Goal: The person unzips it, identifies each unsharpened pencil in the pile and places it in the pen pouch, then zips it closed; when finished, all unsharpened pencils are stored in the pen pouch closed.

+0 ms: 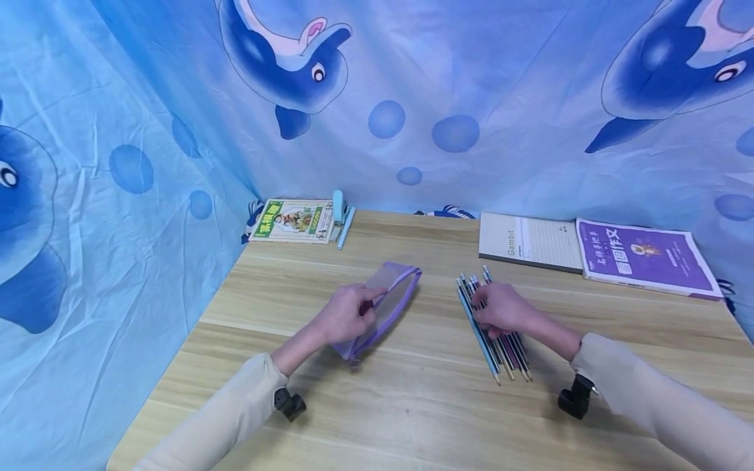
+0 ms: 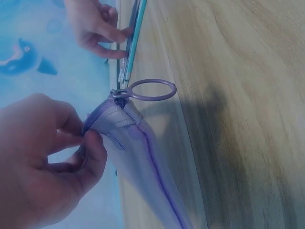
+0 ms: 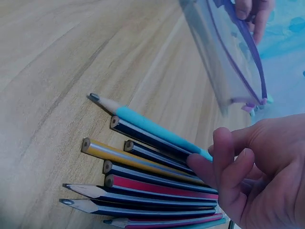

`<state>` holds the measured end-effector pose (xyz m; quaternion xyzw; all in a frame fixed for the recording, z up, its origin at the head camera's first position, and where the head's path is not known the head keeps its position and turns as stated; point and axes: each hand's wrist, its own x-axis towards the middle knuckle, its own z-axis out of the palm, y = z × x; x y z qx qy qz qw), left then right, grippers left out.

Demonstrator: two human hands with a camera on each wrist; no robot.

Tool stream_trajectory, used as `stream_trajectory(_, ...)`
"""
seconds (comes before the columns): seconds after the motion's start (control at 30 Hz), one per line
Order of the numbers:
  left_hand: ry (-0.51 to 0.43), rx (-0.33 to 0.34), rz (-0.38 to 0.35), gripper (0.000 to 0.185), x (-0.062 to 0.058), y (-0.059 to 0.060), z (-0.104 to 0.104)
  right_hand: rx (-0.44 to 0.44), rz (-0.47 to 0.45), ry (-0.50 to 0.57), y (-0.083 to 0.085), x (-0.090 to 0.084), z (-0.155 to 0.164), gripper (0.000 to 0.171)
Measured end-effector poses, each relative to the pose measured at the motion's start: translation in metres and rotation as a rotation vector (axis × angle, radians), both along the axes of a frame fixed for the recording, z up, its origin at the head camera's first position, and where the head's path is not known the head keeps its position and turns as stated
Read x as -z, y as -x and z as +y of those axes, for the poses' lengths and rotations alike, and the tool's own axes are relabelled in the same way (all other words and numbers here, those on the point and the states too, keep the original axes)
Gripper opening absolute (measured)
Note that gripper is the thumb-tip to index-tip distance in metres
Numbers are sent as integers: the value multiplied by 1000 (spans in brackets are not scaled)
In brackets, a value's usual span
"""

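Your left hand pinches the top edge of the pencil pouch, thumb and fingers clamped on the purple-trimmed rim near the zipper. The pouch is translucent and stands tilted on the tabletop, left of centre. From the left wrist view the zipper's ring pull hangs at the pouch's end; whether the zipper is open there is hard to make out. What the pouch holds cannot be told through the cloudy plastic.

Your right hand rests on the row of pencils, fingers curled down onto their middles. The pencils lie side by side on the tabletop, right of the pouch and apart from it. Your hand covers their middle stretch; in the right wrist view only the sharpened tips show, and the far ends are cut off by the fingers. Whether the fingers grip any one pencil cannot be told.

At the back: a green book with a blue stapler beside it at left, a grey notebook and a purple book at right, the purple one overlapping the notebook's edge. A dolphin-print cloth closes in the rear and left side.
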<state>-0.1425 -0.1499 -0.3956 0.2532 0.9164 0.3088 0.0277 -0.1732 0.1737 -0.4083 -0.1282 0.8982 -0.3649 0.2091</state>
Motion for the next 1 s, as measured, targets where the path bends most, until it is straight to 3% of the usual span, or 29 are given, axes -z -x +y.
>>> stream_trajectory(0.27, -21, -13, -2, 48, 0, -2, 0, -27, 65, -143, 4, 4, -12, 27)
stream_trajectory(0.5, -34, -27, -7, 48, 1, -2, 1, -61, 121, -226, 7, 8, -18, 2)
stream_trajectory(0.8, -50, -37, 34, 47, 5, -2, 1, -75, 174, -295, 8, 7, -26, 11)
stream_trajectory(1.0, -54, -68, 7, 48, 4, -3, 5, -72, 161, -280, 11, 5, -25, 9)
